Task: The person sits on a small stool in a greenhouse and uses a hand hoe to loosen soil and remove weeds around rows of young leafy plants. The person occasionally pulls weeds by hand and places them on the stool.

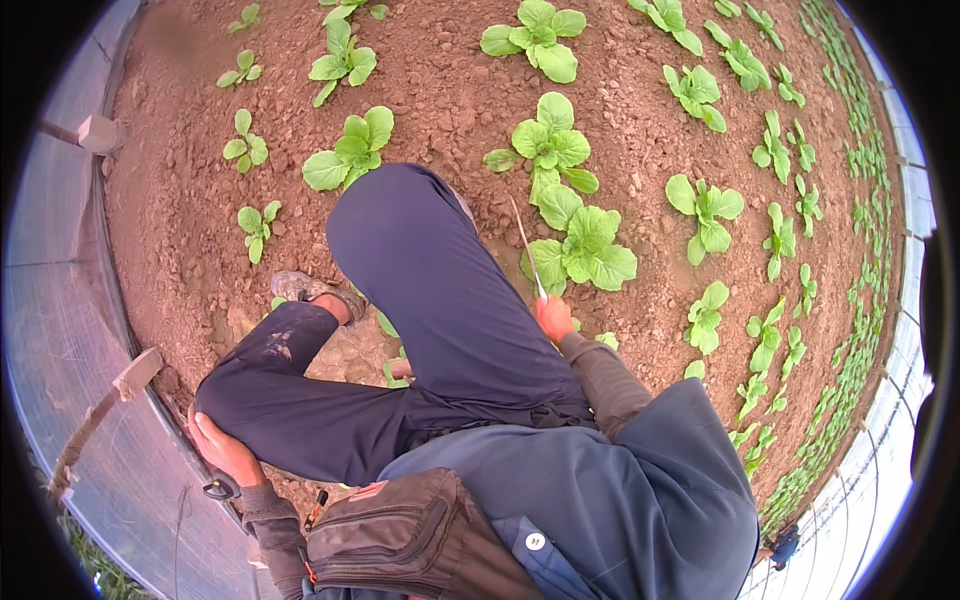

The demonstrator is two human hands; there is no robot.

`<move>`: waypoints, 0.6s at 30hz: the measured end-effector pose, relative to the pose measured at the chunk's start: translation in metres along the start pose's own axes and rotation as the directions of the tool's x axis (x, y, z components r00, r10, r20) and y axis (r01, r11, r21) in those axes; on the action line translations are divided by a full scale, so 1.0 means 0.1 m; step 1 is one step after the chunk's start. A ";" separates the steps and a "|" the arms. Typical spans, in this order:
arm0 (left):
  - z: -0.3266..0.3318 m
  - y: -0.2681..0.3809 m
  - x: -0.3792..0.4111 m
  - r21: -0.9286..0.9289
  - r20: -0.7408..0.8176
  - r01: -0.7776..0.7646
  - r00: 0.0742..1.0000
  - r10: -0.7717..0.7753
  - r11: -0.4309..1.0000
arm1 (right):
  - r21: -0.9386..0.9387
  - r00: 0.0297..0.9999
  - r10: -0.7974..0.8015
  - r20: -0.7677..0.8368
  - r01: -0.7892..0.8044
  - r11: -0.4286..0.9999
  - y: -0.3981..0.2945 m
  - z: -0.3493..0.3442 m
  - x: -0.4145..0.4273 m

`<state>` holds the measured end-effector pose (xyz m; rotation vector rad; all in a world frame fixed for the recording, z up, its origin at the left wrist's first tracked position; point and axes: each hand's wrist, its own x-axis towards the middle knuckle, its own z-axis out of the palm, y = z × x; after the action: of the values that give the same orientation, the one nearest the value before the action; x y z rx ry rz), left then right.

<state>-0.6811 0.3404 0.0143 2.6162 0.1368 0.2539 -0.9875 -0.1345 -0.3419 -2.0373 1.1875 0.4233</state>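
My right hand (pixel 555 318) is closed around the near end of a thin, slightly curved tool (pixel 527 244), seen almost edge-on; its exact kind is unclear. The tool points away from me over reddish soil, beside my raised right knee. Just to its right grows a broad-leaved, cabbage-like plant (pixel 589 247), whose left leaves the tool overlaps in view. Another such plant (pixel 551 146) stands farther ahead in the same row. My left hand (pixel 225 450) rests on my bent left knee (pixel 240 397) and holds nothing. A dark band with a round piece (pixel 221 487) circles that wrist.
Rows of leafy plants (pixel 705 214) run on both sides through crumbly soil (pixel 442 97). Plastic sheeting (pixel 67 300) borders the left, with posts and blocks (pixel 139 373) along it. A brown bag (pixel 397 525) hangs at my waist. Another person (pixel 784 546) is far off at lower right.
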 end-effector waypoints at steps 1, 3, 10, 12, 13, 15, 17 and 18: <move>0.00 0.00 -0.02 0.000 -0.002 -0.002 1.000 0.002 1.000 | 0.001 1.000 -0.002 -0.004 0.002 1.000 0.10 -0.02 -0.18; 0.00 0.01 -0.03 0.002 -0.004 -0.010 1.000 0.010 1.000 | 0.026 1.000 0.019 0.012 -0.019 0.999 0.29 -0.04 -0.49; -0.09 -0.13 -0.09 -0.061 -0.047 0.042 0.998 -0.045 0.997 | 0.132 0.993 -0.079 -0.086 0.090 0.987 -0.29 -0.08 -0.15; -0.04 -0.17 -0.09 -0.048 -0.073 0.050 0.996 -0.053 0.998 | 0.123 0.971 -0.216 -0.098 0.228 0.966 -0.81 -0.12 0.60; 0.02 -0.14 -0.07 -0.028 -0.055 0.039 0.998 -0.040 0.999 | 0.047 0.935 -0.315 -0.165 0.326 0.944 -1.07 -0.15 1.07; 0.03 -0.06 -0.05 0.043 -0.035 0.017 0.999 -0.016 0.999 | 0.033 0.868 -0.437 -0.234 0.457 0.889 -1.82 -0.32 1.76; -0.02 0.00 -0.04 0.074 -0.048 0.027 0.999 -0.023 0.997 | -0.049 0.851 -0.481 -0.212 0.482 0.875 -2.55 -0.46 2.13; 0.00 0.03 -0.05 0.078 -0.052 0.033 0.998 -0.029 0.996 | 0.002 0.889 -0.412 -0.201 0.421 0.907 -2.79 -0.57 2.16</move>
<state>-0.6863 0.3371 0.0153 2.6845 0.2081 0.3099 -0.6423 -0.2218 -0.3136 -2.2570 0.8202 -0.0171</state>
